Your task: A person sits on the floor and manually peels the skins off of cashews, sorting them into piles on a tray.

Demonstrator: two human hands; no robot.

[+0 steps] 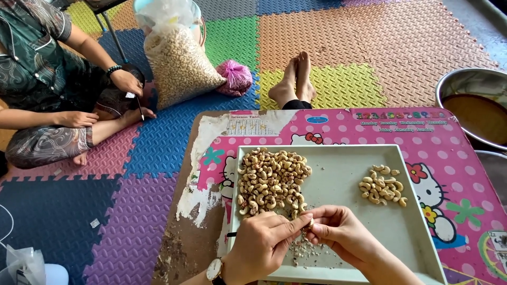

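My left hand (261,244) and my right hand (343,235) meet over the near edge of a pale square tray (338,184), pinching one cashew nut (310,221) between their fingertips. A thin dark tool sticks out under my left hand. A big heap of unpeeled cashews (270,182) lies in the tray's left part. A small heap of peeled cashews (381,186) lies at its right. Bits of skin (306,252) are scattered below my hands. A watch is on my left wrist.
The tray rests on a low pink patterned table (449,158). A large clear bag of cashews (177,63) and a small pink bag (235,77) lie on coloured foam mats. Another person (53,79) sits at left. Metal bowls (472,105) stand at right. My feet (293,79) lie beyond the table.
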